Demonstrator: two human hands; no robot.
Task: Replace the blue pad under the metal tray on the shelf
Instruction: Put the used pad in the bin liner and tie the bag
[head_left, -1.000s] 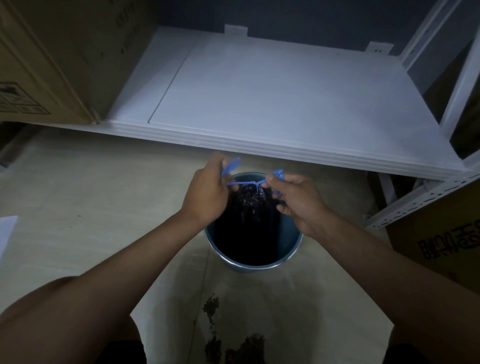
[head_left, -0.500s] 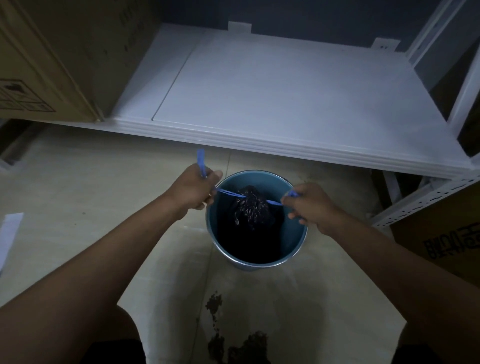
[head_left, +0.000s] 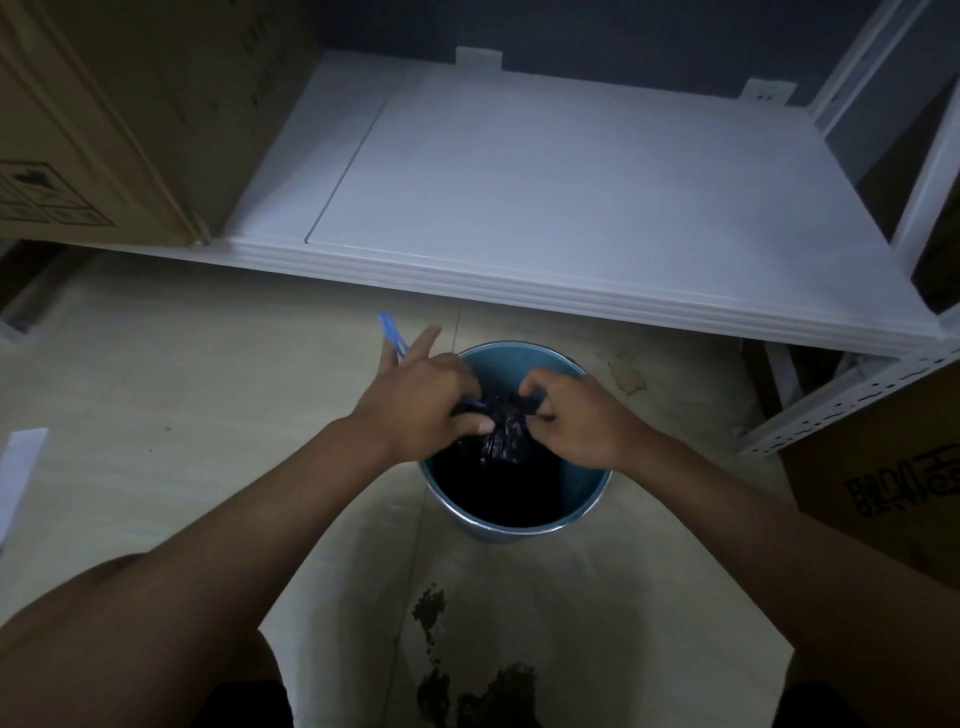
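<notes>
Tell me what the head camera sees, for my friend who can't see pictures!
Two hands, left and right, grip the gathered top of a black plastic bag inside a round blue bin on the pale floor, the left also holding a blue drawstring. Behind the bin is a white shelf board with a brown cardboard box at its left.

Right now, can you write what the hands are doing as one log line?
left hand: holds blue drawstring | right hand: grips black bag | bag: in blue bin | shelf: no tray seen
</notes>
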